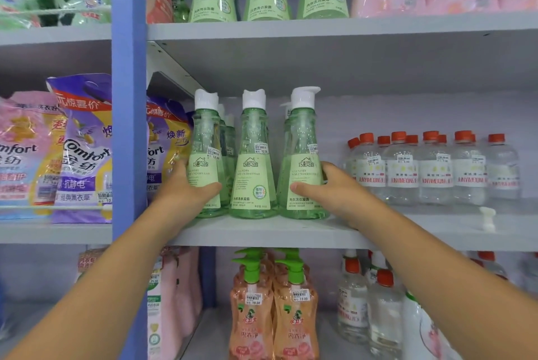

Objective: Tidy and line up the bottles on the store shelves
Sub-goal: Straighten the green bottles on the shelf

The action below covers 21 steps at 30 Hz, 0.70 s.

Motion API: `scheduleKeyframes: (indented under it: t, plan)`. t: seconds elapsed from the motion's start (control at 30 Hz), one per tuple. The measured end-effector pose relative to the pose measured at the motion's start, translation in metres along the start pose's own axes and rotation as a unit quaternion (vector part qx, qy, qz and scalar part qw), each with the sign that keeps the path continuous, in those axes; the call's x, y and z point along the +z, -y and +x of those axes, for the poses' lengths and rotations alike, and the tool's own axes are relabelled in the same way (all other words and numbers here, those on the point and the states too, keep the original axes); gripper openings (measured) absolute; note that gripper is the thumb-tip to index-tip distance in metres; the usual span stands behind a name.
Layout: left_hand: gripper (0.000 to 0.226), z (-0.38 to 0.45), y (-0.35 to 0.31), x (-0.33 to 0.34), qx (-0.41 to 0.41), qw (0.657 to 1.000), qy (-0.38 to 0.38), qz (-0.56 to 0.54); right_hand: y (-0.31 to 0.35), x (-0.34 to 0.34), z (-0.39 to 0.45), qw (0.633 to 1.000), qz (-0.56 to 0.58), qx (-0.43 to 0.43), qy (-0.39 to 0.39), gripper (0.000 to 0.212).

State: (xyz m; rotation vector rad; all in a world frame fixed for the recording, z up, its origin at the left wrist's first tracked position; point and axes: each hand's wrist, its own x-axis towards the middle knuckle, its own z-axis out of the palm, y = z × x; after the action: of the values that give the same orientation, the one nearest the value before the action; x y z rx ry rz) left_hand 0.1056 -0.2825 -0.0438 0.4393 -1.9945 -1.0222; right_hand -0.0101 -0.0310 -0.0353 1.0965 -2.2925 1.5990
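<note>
Three green pump bottles with white caps stand upright in a front row on the middle shelf [262,233], with more of them behind. My left hand [183,193] grips the left green bottle [205,138], thumb across its label. My right hand [334,190] grips the right green bottle [302,138] the same way. Between them the middle green bottle [254,155] stands untouched, close against both neighbours.
Clear bottles with red caps [431,167] crowd the same shelf to the right, and a small white cap [486,218] lies in front of them. Purple Comfort pouches [84,150] fill the left bay beyond a blue upright [129,126]. Orange pump bottles [273,310] stand below.
</note>
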Motion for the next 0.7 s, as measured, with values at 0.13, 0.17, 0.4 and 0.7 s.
scheduleKeyframes:
  t: [0.13,0.17,0.4,0.7]
  plan:
    - [0.076,-0.001,0.000,0.004,0.007,1.000,-0.012,-0.014,0.003,0.001,-0.003,1.000,-0.007,0.000,-0.004,0.032]
    - [0.079,-0.001,0.001,0.005,0.018,1.000,-0.021,-0.006,0.004,0.001,-0.004,1.000,-0.007,-0.001,-0.005,0.033]
    - [0.065,-0.007,-0.003,0.003,0.008,1.000,-0.028,-0.011,0.008,0.004,-0.009,0.998,-0.050,-0.010,-0.022,0.032]
    - [0.060,-0.006,-0.001,0.002,0.004,0.999,-0.032,-0.013,0.010,0.007,-0.010,0.996,-0.086,-0.018,-0.025,0.033]
